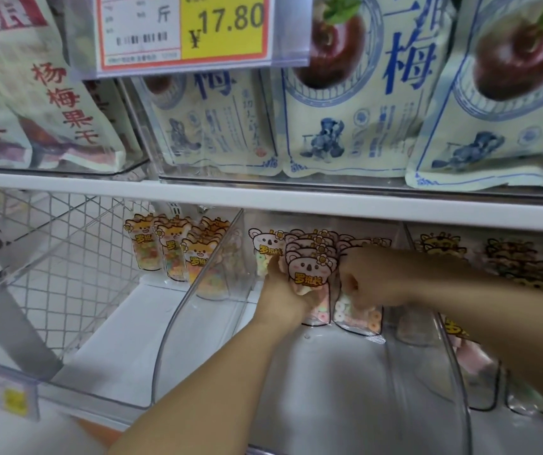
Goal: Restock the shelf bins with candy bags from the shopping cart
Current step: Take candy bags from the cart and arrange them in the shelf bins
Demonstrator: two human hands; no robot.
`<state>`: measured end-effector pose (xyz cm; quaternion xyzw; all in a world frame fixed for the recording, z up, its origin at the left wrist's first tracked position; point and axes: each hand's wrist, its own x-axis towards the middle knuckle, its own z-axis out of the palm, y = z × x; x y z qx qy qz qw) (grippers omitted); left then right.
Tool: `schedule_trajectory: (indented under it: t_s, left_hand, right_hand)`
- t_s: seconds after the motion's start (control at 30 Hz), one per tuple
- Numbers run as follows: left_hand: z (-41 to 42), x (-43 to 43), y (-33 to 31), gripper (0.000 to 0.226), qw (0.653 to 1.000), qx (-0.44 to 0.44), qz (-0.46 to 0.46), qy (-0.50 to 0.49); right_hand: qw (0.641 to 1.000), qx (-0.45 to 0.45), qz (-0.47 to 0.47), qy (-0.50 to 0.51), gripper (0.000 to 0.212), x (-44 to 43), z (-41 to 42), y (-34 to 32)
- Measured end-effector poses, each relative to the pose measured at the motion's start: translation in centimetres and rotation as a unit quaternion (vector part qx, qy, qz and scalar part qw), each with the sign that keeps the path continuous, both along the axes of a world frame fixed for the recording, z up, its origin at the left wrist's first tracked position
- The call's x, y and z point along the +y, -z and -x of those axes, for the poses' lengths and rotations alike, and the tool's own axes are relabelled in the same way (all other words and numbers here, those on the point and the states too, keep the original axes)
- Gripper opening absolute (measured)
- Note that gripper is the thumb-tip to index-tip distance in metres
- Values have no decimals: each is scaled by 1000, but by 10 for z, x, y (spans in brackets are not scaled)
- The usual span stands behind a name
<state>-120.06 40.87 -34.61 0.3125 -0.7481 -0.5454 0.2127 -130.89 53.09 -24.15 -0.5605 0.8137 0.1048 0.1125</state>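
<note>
Both my hands reach into the middle clear plastic bin (345,399) on the lower shelf. My left hand (284,297) grips the front pink koala candy bag (309,267) from its left side. My right hand (367,279) has its fingers curled on the neighbouring koala bag (357,315), whose ring candies show below the fingers. More koala bags (263,244) stand upright behind these. The left bin (197,284) holds several orange fox candy bags (171,251). The right bin holds tiger-printed bags (519,257). The shopping cart is out of view.
A white shelf edge (263,195) runs just above the bins. Large plum snack pouches (345,103) and a yellow 17.80 price tag (224,27) fill the shelf above. A wire mesh panel (66,257) and a grey post (7,307) stand at the left.
</note>
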Motion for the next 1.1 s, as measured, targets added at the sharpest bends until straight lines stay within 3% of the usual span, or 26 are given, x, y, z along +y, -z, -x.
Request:
schedule_trajectory:
  t_s: [0.07,0.13,0.37,0.5,0.73,0.83,1.0,1.1]
  left_hand:
    - [-4,1,-3,77,1000,8,9,5]
    - [-6,1,-2,70,999,0,29,19]
    - [-8,1,0,68,999,-16,41,20]
    - [-10,0,-3,80,998,-33,43,21]
    - [-11,0,-8,77,998,-56,18,31]
    - [-16,3,-14,89,997,-68,14,23]
    - [-46,24,-48,79,995,-72,60,15]
    - [-83,41,-75,60,995,-56,77,11]
  right_hand:
    - [993,18,-112,-33,34,-1,-10,5]
    - [986,48,-157,-30,38,-5,-12,14]
    - [986,91,-143,-9,42,-3,-6,27]
    - [986,94,-140,-6,45,0,-8,19]
    - [989,97,-110,-9,29,5,-14,6]
    - [995,81,-56,6,27,10,-19,-1]
    - [997,39,60,-1,31,19,-41,-14]
    - [987,-32,157,0,27,23,-70,-23]
